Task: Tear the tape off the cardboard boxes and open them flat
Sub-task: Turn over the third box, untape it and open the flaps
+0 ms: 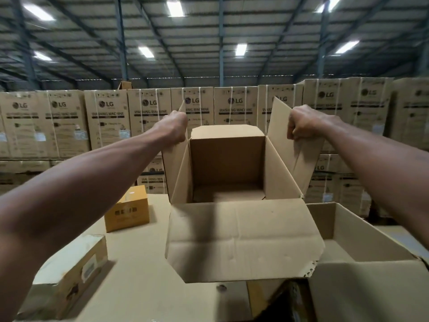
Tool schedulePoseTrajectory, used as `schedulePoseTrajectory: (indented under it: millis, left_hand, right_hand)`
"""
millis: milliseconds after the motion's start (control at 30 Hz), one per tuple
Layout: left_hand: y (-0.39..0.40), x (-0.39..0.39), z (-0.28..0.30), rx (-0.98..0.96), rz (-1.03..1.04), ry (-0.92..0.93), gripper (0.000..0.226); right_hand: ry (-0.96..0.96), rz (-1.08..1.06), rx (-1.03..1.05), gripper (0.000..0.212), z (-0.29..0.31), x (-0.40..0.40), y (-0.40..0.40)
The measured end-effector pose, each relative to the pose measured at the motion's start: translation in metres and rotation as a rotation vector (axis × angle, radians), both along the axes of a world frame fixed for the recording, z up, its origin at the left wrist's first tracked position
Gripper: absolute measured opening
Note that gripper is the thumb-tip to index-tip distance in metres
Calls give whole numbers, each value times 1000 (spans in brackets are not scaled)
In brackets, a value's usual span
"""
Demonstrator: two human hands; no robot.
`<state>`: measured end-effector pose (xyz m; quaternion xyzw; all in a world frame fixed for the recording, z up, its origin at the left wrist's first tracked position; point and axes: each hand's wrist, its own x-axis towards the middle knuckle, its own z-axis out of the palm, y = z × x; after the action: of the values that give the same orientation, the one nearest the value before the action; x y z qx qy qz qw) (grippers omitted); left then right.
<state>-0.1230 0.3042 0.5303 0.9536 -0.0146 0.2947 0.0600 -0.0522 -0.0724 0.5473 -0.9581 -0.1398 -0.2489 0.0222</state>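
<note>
Both grips are closed on side flaps: my left hand (175, 126) pinches one, my right hand (301, 123) the other, holding the open box (228, 163) up above the worktop (139, 275). Empty, it should be light (flaps bend easily), so I'd grip near the creases.

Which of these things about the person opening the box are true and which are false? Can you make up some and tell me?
1. Each hand grips a side flap of the open box. True: the left hand holds the left flap, and the right hand holds the right flap.
2. The open box is full of toys. False: it looks empty inside.
3. A small orange box sits to the left of the open box. True.
4. The big boxes stacked behind say "television". False: they say "washing machine".
5. The front flap hangs towards the person. True.
</note>
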Motion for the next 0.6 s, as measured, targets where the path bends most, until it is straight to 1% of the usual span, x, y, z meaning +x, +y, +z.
schedulePoseTrajectory:
  millis: [233,467,533,600]
  left_hand:
    - [-92,-1,5,-12,-18,-14,6]
    - [-206,3,-8,-25,-21,-28,8]
    - [-233,5,-9,-23,-19,-38,11]
    - [-256,8,-8,-25,-17,-36,10]
  right_hand:
    - [9,-20,-24,9,6,-18,-96]
    - [0,-4,-65,9,9,-11,-204]
    - [-1,13,-71,9,9,-7,-230]
    - [1,14,-78,9,9,-3,-255]
